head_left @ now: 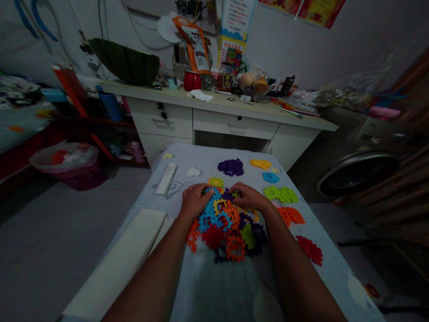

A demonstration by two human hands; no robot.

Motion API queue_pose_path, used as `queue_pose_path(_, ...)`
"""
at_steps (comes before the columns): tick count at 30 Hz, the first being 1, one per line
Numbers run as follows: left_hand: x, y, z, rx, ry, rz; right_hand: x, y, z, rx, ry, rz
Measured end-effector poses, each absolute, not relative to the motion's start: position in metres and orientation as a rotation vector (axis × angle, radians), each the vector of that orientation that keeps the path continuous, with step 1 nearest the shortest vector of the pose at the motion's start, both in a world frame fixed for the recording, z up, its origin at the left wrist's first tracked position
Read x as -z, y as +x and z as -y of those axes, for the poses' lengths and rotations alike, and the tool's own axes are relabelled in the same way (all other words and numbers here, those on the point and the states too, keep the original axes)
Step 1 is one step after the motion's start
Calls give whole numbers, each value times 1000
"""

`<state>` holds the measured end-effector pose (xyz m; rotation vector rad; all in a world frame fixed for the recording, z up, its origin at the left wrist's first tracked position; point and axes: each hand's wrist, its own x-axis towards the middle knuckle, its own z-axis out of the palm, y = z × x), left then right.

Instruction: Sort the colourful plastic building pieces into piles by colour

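A loose heap of plastic interlocking tiles with toothed edges lies mid-table, in blue, orange, red, yellow, green and purple. At its far left edge my left hand (195, 200) has its fingers curled, its thumb against a blue interlocking tile (212, 195). Opposite, my right hand (250, 197) bends its fingers and thumb together beside a purple tile (228, 196); a bit of green shows between them, too small to identify. Nearer me in the heap are a red tile (212, 236), an orange square-holed tile (235, 248) and a green tile (248, 236).
Sorted groups line the cloth-covered table (214, 290): purple tiles (231, 167), yellow tiles (260, 163), blue tiles (271, 177), green tiles (281, 194), orange tiles (291, 216), red tiles (310, 250). On the left lie a white box (166, 180) and a long pale slab (117, 264). A cluttered desk (234, 127) stands behind.
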<state>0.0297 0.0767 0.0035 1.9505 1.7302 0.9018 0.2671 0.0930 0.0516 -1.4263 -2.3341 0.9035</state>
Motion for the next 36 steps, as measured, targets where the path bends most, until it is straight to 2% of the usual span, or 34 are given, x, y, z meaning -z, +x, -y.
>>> queue_pose_path(15, -7, 30, -75, -872, 1969, -1734, -49, 256, -92, -823, -1334, 2518)
queue_pose_path(23, -4, 30, -77, -880, 1971, -1716, -50, 284, -99, -790, -1528, 2270)
queue_pose_path(26, -5, 30, -76, -872, 1967, -1726, -50, 291, -111, -663, -1629, 2130)
queue_pose_path(32, -8, 31, -75, -862, 1968, -1728, -47, 261, -153, -181, -1856, 1983)
queue_pose_path(36, -7, 31, -75, -852, 1983, -1724, -46, 238, -181, -63, -1914, 1901)
